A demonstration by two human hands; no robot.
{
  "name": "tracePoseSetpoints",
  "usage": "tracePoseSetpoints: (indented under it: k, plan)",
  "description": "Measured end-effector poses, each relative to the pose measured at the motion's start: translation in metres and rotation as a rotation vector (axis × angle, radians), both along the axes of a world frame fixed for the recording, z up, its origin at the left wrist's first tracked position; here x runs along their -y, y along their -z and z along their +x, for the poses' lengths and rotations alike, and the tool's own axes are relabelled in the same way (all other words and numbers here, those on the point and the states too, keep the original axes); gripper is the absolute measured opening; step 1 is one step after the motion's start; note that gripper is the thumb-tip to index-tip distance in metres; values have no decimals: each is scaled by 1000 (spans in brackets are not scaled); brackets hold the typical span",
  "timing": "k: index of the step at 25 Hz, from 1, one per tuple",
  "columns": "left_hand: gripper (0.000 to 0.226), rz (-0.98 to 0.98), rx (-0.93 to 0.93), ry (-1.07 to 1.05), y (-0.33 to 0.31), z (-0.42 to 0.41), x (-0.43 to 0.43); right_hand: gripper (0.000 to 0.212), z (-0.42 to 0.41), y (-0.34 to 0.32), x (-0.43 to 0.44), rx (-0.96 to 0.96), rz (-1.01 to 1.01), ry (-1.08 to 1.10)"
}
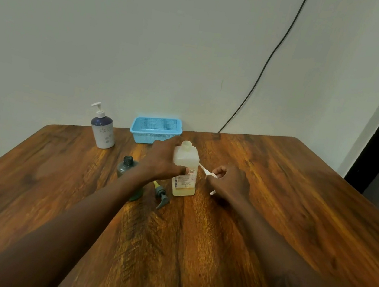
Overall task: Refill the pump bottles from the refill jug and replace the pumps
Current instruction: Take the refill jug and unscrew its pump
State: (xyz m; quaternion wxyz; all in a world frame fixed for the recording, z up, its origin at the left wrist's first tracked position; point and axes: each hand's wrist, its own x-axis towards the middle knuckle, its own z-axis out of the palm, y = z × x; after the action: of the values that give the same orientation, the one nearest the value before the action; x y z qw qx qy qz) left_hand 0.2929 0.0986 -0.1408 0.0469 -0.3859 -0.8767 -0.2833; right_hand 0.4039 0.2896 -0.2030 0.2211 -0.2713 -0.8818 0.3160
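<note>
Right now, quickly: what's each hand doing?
Left hand: grips the pale bottle, which stands upright with its neck open.
Right hand: holds the white pump, beside the bottle.

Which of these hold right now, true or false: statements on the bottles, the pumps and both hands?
1. The left hand grips the pale bottle, whose neck is open. True.
2. The right hand holds nothing. False: the right hand holds a white pump.
3. The dark grey bottle stands in the blue basket. False: the dark grey bottle stands on the table, nearer than the blue basket.
4. A grey pump lies on the table. True.
5. The blue-and-white bottle has no pump on it. False: its pump is on.
</note>
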Motion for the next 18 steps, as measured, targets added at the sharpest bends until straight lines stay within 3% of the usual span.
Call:
tracePoseSetpoints:
  k: [8,13,18]
  plan:
    - [82,-46,-45,-17,-8,0,25,24,-5,17,-4,135,-80,-18]
    - [87,-77,-8,-65,-9,-13,59,93,-17,-6,14,30,-184,-257]
    - [94,-41,23,-100,-4,-17,93,101,-35,-26,27,-1,-355,-517]
